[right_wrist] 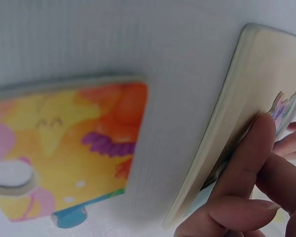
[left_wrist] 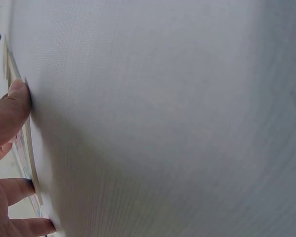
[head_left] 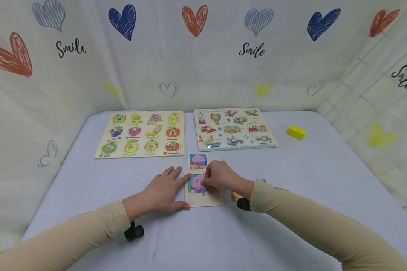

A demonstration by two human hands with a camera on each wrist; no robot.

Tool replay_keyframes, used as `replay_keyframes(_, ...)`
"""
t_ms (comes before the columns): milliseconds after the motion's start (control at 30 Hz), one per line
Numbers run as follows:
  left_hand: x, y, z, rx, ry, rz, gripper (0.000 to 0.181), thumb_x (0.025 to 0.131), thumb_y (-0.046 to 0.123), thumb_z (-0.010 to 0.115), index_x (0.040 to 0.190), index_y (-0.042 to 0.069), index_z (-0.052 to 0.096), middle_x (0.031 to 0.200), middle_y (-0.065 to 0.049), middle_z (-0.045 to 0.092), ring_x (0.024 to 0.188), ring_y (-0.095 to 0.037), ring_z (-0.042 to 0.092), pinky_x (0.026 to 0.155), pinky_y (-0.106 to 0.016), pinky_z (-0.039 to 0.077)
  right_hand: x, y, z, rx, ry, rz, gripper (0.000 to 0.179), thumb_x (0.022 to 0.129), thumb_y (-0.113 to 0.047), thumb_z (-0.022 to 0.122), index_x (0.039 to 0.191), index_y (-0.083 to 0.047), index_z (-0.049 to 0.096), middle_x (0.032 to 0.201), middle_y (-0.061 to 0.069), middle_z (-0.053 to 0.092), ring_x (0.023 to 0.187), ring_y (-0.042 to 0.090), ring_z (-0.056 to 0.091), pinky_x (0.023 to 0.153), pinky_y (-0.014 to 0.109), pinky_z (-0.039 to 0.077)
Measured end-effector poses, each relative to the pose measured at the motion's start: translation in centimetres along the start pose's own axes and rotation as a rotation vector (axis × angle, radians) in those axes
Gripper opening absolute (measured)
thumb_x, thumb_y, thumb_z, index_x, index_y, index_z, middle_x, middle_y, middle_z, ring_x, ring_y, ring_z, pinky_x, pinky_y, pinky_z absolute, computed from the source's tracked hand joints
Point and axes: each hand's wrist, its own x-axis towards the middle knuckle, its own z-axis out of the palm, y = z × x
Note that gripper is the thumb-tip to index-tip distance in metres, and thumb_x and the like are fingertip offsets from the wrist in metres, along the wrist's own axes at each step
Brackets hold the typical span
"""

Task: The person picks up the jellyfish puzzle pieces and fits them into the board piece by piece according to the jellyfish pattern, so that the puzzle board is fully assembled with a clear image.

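A wooden puzzle tray is steadied from the left and worked on from the right.
At far left, a fruit board is laid on the white-covered table. Nearer the middle, the left hand is seen with its fingers spread apart, the tray's left edge touched by index finger and thumb. A small picture card is set just beyond the tray, in which pink creature pieces are fitted at the upper left. Over their right side the right hand is bent, fingers curled and thumb close; whether a piece is pinched cannot be told. Behind it a vehicle board is placed, and near the right wrist a loose yellow-orange piece. A yellow block is seen farthest right.
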Motion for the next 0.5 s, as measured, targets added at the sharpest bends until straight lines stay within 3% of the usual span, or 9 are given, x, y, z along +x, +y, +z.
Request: replay_keyframes(500, -0.10, 0.14, -0.16, 0.001, -0.010, -0.004, 0.093, 0.083, 0.061, 0.075, 0.157, 0.016, 0.042, 0.163, -0.022, 0.035, 0.150, -0.047, 0.032, 0.114, -0.064, 0.039, -0.09, -0.36, 0.23, -0.081, 0.011, -0.029, 0.022, 0.089, -0.022, 0.081, 0.077, -0.009, 0.067, 0.066, 0.003, 0.067, 0.059, 0.013, 0.063, 0.054, 0.020, 0.048)
